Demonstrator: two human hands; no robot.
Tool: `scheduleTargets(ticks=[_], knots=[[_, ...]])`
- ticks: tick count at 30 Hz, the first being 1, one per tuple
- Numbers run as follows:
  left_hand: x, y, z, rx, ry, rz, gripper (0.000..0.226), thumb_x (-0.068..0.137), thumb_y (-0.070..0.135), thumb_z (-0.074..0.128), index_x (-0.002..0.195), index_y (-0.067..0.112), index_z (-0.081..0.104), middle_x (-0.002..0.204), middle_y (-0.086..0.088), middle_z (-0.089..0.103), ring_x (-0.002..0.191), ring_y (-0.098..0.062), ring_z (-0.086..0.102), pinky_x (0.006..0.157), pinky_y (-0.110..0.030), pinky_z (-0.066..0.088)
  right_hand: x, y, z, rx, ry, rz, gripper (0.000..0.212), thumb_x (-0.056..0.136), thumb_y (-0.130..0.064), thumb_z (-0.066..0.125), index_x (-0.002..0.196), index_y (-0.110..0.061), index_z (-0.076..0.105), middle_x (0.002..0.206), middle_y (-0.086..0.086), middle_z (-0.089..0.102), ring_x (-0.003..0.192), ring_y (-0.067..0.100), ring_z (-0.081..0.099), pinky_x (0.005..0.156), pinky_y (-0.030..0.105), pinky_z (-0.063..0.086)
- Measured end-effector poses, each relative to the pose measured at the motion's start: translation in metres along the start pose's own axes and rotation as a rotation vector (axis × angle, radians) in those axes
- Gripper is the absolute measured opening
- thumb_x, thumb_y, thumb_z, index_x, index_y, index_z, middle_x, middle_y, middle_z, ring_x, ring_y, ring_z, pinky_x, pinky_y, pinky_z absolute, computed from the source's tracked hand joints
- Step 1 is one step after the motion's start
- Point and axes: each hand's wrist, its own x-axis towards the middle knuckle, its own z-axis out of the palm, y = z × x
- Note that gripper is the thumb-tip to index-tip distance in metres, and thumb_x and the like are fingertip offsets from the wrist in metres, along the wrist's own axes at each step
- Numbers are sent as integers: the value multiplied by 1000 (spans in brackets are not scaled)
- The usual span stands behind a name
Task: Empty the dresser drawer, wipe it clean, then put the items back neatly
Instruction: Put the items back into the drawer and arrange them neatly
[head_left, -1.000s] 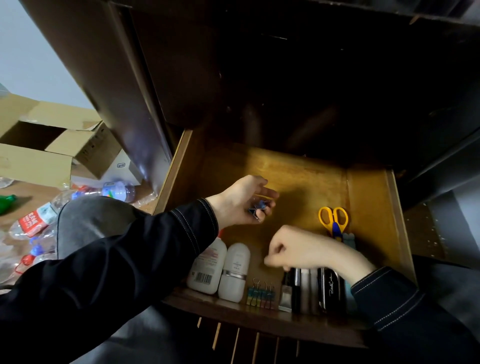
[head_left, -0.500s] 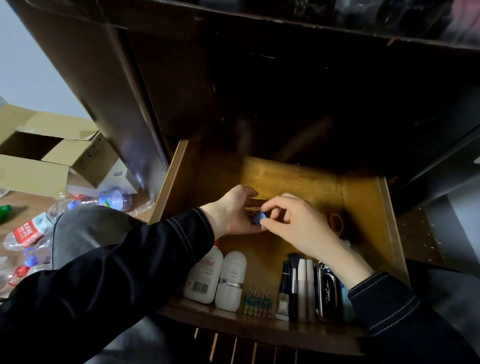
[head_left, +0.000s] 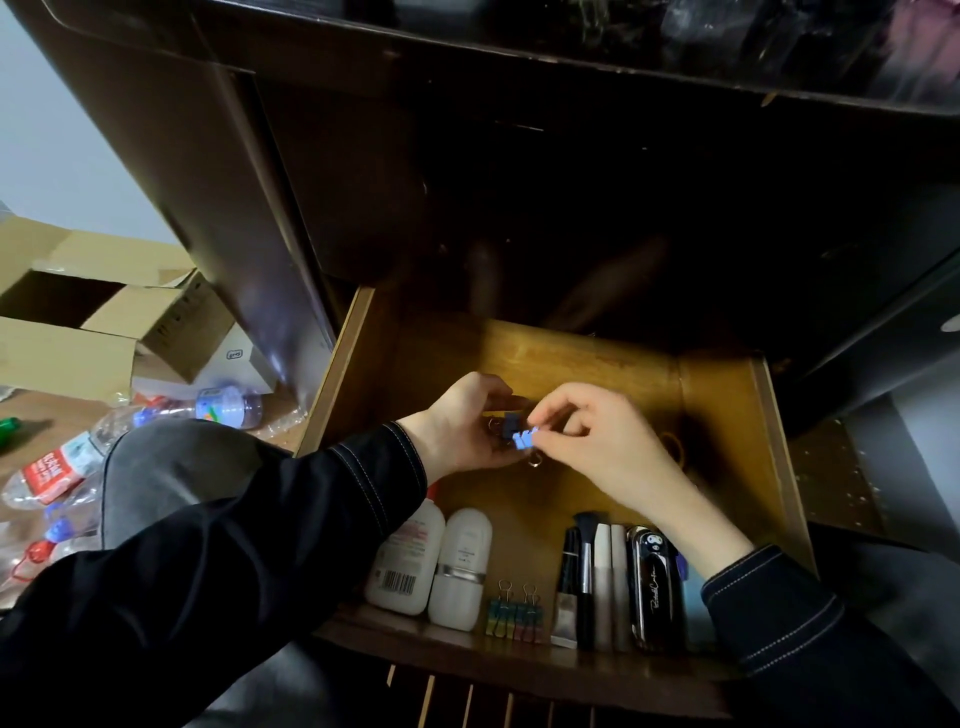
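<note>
While both hands meet over the open drawer (head_left: 776, 467), the left hand (head_left: 460, 428) holds a dark binder clip (head_left: 509, 423), grip curled round it; the right hand (head_left: 597, 441) pinches a blue binder clip (head_left: 522, 440) just beside it. Coloured clips (head_left: 514, 616) stand at the drawer's front.

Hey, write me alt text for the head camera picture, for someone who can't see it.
Over an open wooden drawer, the left hand holds a dark clip and the right hand pinches a blue clip beside it. Along the drawer's front lie two white bottles, coloured clips, a brush and a black case.
</note>
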Motion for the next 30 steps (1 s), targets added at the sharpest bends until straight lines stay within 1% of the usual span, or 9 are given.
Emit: scheduleTargets(ticks=[5, 6, 8, 12, 17, 21, 24, 26, 30], knots=[[0, 0, 0, 142, -12, -6, 21, 92, 18, 52, 107, 6, 59, 82, -11, 58, 62, -18, 50, 52, -24, 42, 4, 2, -9, 91, 246, 82, 20, 87, -9, 73, 100, -25, 70, 91, -8, 68, 75, 9, 65, 70, 26, 57], [0, -1, 1, 182, -40, -20, 23, 93, 21, 53, 108, 6, 61, 80, -11, 61, 58, -17, 49, 50, -22, 41, 5, 2, -9, 87, 277, 87, 19, 88, -10, 73, 101, -23, 70, 92, -8, 68, 78, 10, 66, 71, 26, 57], [-3, 0, 2, 238, -102, -58, 27, 94, 28, 53, 107, 6, 61, 82, -11, 67, 54, -15, 50, 49, -21, 39, 4, 3, -10, 66, 317, 85, 17, 88, -11, 73, 101, -22, 71, 92, -10, 69, 80, 6, 65, 67, 18, 53], [-6, 0, 6, 253, -209, -59, 28, 97, 31, 52, 100, 6, 63, 92, -14, 73, 56, -13, 52, 51, -20, 42, 4, 2, -8, 26, 288, 60, 14, 88, -7, 73, 93, -20, 72, 90, -14, 69, 86, -7, 62, 67, 5, 47], [-6, -2, 5, 217, -185, 29, 14, 97, 14, 52, 101, 5, 61, 75, -8, 69, 59, -12, 51, 50, -19, 42, 3, 2, -3, -21, 193, 39, 16, 84, -11, 78, 88, -25, 71, 91, -15, 69, 90, -7, 60, 70, 4, 47], [-3, -3, 4, 260, -137, 96, 26, 96, 10, 58, 120, 0, 60, 93, -15, 66, 60, -12, 50, 49, -19, 43, 5, 4, -4, 65, 226, 68, 13, 92, -13, 70, 95, -26, 70, 94, -15, 69, 91, -1, 65, 73, 20, 57], [0, -4, 5, 293, -133, 151, 23, 92, 8, 66, 114, 3, 63, 94, -17, 65, 58, -13, 52, 50, -21, 43, 6, 8, -6, 81, 281, 112, 15, 96, -19, 65, 110, -21, 69, 103, -10, 68, 97, 11, 67, 80, 33, 60], [1, -4, 5, 320, -136, 178, 19, 89, 5, 70, 108, 4, 66, 89, -17, 67, 57, -13, 54, 52, -22, 43, 6, 13, -7, 50, 267, 140, 18, 97, -23, 65, 113, -17, 71, 104, -8, 69, 97, 14, 68, 79, 31, 59], [4, -6, 3, 366, -145, 207, 16, 86, 2, 72, 103, 1, 70, 84, -16, 70, 55, -14, 57, 50, -22, 45, 7, 19, -5, 29, 210, 169, 10, 94, -17, 67, 99, -19, 76, 91, -8, 72, 88, 9, 68, 68, 22, 53]])
